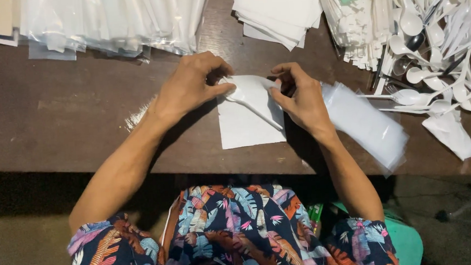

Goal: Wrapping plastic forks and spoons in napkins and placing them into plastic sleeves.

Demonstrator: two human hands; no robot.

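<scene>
A white paper napkin (243, 126) lies on the dark wooden table (57, 120) in front of me. White plastic cutlery (251, 106), a spoon among it, lies across the napkin's upper part. My left hand (187, 86) pinches the napkin's top left edge and the spoon's bowl end. My right hand (301, 97) grips the napkin's top right edge, folding it over the cutlery. Both hands touch the same napkin.
A clear plastic sleeve stack (366, 123) lies right of my right hand. Loose white spoons and forks (440, 41) fill the far right. A napkin stack (280, 9) sits at the back, plastic bags (111, 20) at the back left. The table's near edge runs below the napkin.
</scene>
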